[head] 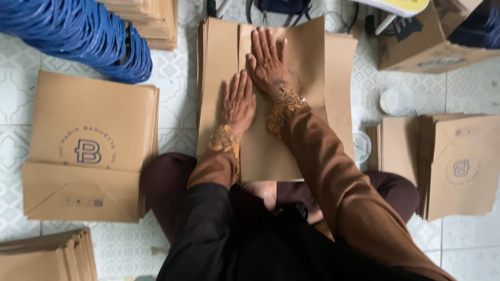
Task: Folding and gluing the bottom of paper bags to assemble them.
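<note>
A flat brown paper bag (307, 57) lies on top of a pile of the same bags on the tiled floor in front of me. My left hand (237, 101) rests flat on it, palm down, fingers together and pointing away. My right hand (267, 61) presses flat on the same bag a little farther away, just right of the left hand, fingers spread. Neither hand grips anything. Both arms wear brown sleeves with gold embroidered cuffs.
A stack of flat brown bags with a round blue logo (91, 145) lies to the left, another stack (458, 164) to the right, and a third at the bottom left (47, 257). Blue handle bundles (83, 36) lie at top left. A cardboard box (422, 44) stands at top right.
</note>
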